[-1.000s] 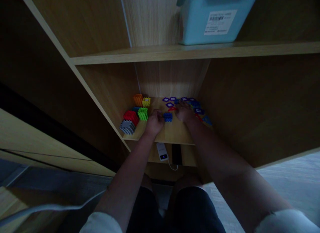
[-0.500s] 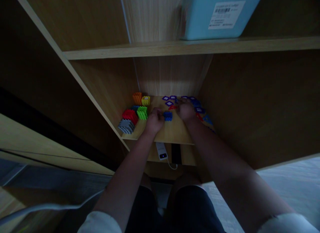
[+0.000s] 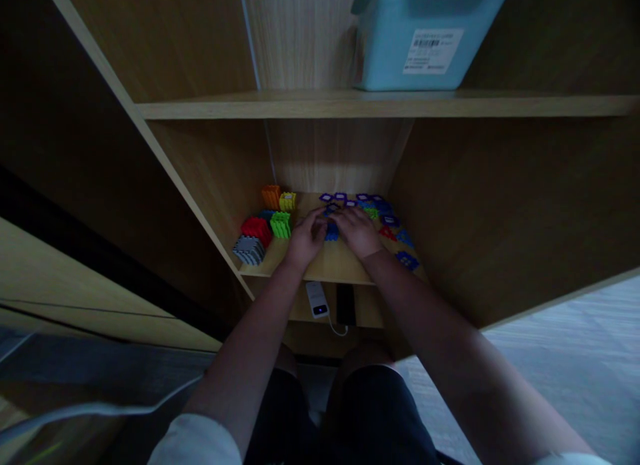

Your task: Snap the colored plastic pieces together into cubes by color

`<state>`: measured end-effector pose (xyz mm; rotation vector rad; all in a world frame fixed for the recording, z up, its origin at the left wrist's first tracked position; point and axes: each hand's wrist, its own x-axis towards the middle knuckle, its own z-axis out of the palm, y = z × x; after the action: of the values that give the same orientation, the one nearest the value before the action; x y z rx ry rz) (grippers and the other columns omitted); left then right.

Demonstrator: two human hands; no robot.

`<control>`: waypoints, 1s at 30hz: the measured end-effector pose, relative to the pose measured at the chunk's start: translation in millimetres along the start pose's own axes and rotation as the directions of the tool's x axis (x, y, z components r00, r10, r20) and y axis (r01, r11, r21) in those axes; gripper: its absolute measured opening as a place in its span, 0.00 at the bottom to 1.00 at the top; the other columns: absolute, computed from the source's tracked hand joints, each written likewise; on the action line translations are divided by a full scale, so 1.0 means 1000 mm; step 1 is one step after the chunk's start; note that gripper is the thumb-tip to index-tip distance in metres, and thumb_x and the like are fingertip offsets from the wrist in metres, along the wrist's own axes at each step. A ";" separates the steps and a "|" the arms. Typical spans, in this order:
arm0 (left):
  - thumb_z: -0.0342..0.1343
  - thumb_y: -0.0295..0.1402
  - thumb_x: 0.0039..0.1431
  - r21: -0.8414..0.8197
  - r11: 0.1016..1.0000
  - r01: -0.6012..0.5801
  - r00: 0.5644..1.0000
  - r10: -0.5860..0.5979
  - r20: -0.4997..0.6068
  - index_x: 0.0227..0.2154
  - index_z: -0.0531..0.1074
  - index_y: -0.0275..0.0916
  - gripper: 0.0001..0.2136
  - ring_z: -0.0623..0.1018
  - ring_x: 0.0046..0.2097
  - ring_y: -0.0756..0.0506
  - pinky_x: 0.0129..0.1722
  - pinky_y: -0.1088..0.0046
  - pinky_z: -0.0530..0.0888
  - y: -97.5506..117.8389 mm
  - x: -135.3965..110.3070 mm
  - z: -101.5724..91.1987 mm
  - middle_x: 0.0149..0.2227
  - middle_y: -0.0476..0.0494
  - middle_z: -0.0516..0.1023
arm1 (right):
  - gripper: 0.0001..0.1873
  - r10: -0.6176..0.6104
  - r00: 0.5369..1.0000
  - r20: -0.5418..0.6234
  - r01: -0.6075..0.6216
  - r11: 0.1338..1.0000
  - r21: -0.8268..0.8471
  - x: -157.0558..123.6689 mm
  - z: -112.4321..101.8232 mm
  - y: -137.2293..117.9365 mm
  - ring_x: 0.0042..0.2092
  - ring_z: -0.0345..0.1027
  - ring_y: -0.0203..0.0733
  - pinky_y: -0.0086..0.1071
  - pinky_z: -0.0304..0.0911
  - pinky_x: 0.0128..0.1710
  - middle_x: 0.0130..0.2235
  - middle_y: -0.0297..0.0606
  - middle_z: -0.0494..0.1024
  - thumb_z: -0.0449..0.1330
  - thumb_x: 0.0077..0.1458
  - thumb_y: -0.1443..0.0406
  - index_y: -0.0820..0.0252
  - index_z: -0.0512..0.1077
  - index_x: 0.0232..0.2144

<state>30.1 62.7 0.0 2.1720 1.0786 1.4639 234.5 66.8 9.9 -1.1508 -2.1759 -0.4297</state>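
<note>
My left hand point(image 3: 307, 236) and my right hand point(image 3: 357, 230) meet over the lower shelf, fingertips almost touching. Between them, at the fingertips, is a dark blue plastic tile point(image 3: 333, 208) with an open frame; my right fingers are closed on its near edge. The left fingers are curled in, and what they hold, if anything, is hidden. Just below the fingers stands a small blue stack of tiles point(image 3: 331, 232). To the right lie loose flat pieces, among them a red one point(image 3: 387, 232), a green one point(image 3: 371, 213) and a blue one point(image 3: 407, 260).
At the left stand stacks in orange point(image 3: 271, 197), yellow point(image 3: 288, 201), green point(image 3: 281, 225), red point(image 3: 257, 230) and grey point(image 3: 249, 250). A light blue bin point(image 3: 415, 52) sits on the shelf above point(image 3: 320, 106). Underneath lies a white power bank point(image 3: 317, 300) with a cable.
My right hand has come left from the loose pieces to meet my left hand, uncovering green and red pieces. The dark blue tile is now at the fingertips. The view has shifted slightly.
</note>
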 end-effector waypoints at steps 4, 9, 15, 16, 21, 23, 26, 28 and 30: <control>0.58 0.30 0.73 0.034 0.999 -0.009 1.000 0.009 -0.002 0.54 0.79 0.43 0.11 0.83 0.55 0.41 0.61 0.60 0.79 0.003 -0.001 -0.001 0.50 0.41 0.86 | 0.18 -0.041 0.999 -0.002 0.041 0.990 0.132 -0.008 -0.004 -0.007 0.60 0.74 0.56 0.52 0.68 0.67 0.57 0.46 0.84 0.57 0.74 0.68 0.52 0.80 0.59; 0.58 0.28 0.71 0.028 0.999 0.018 1.000 -0.018 -0.011 0.52 0.80 0.44 0.11 0.84 0.53 0.41 0.58 0.61 0.80 0.003 -0.003 -0.002 0.48 0.42 0.86 | 0.19 0.063 0.994 -0.091 -0.031 0.946 0.323 -0.012 -0.005 -0.008 0.68 0.69 0.58 0.58 0.66 0.71 0.66 0.48 0.77 0.61 0.73 0.59 0.51 0.76 0.62; 0.60 0.30 0.71 -0.011 1.000 0.023 0.999 -0.023 -0.024 0.52 0.80 0.44 0.10 0.84 0.52 0.42 0.57 0.61 0.81 0.000 -0.003 -0.001 0.48 0.42 0.86 | 0.11 0.140 0.984 -0.109 -0.062 0.846 0.530 -0.013 -0.003 -0.001 0.61 0.77 0.54 0.52 0.71 0.65 0.54 0.44 0.84 0.60 0.74 0.56 0.49 0.79 0.53; 0.60 0.30 0.71 -0.008 1.000 0.022 1.000 -0.022 -0.019 0.51 0.80 0.44 0.10 0.84 0.52 0.42 0.57 0.61 0.81 -0.001 -0.003 0.000 0.48 0.42 0.86 | 0.11 0.153 0.983 -0.105 -0.070 0.830 0.553 -0.014 -0.002 0.000 0.59 0.77 0.53 0.50 0.72 0.63 0.53 0.43 0.84 0.61 0.73 0.55 0.49 0.79 0.51; 0.59 0.30 0.72 -0.047 0.998 0.036 0.999 -0.035 0.026 0.52 0.78 0.44 0.10 0.85 0.52 0.42 0.58 0.60 0.81 -0.005 -0.002 0.002 0.49 0.42 0.86 | 0.12 0.261 0.964 -0.048 -0.181 0.778 0.602 -0.016 0.006 0.004 0.42 0.78 0.47 0.42 0.74 0.47 0.43 0.39 0.84 0.64 0.70 0.52 0.51 0.79 0.46; 0.56 0.28 0.72 -0.082 0.994 0.067 0.998 -0.067 0.011 0.55 0.75 0.44 0.12 0.86 0.50 0.42 0.56 0.61 0.81 -0.007 -0.001 0.004 0.48 0.42 0.86 | 0.13 0.295 0.955 -0.028 -0.220 0.767 0.602 -0.018 0.010 0.006 0.39 0.76 0.46 0.41 0.73 0.44 0.42 0.39 0.84 0.66 0.68 0.52 0.52 0.79 0.47; 0.54 0.25 0.71 -0.040 0.993 0.107 0.992 -0.110 -0.064 0.54 0.73 0.43 0.12 0.85 0.49 0.42 0.57 0.59 0.80 -0.011 0.001 0.004 0.45 0.42 0.85 | 0.15 0.319 0.948 0.007 -0.260 0.760 0.596 -0.020 0.014 0.010 0.39 0.75 0.46 0.40 0.72 0.43 0.43 0.39 0.84 0.68 0.64 0.52 0.52 0.78 0.48; 0.53 0.23 0.70 0.016 0.991 0.134 0.986 -0.132 -0.102 0.50 0.73 0.42 0.11 0.84 0.49 0.41 0.57 0.58 0.79 -0.014 0.002 0.004 0.45 0.41 0.85 | 0.16 0.317 0.948 0.031 -0.272 0.756 0.595 -0.021 0.016 0.013 0.40 0.76 0.46 0.41 0.72 0.44 0.45 0.39 0.84 0.69 0.63 0.52 0.52 0.78 0.49; 0.53 0.23 0.69 0.045 0.987 0.156 0.983 -0.151 -0.104 0.48 0.73 0.42 0.10 0.84 0.49 0.40 0.57 0.58 0.79 -0.016 0.002 0.004 0.45 0.40 0.84 | 0.16 0.309 0.950 0.049 -0.277 0.757 0.592 -0.022 0.016 0.014 0.42 0.76 0.47 0.41 0.73 0.46 0.46 0.39 0.84 0.69 0.63 0.53 0.52 0.78 0.49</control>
<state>27.3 75.6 -10.3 2.0173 1.3024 1.5039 248.8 70.3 -16.7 -1.0645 -1.8267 0.3485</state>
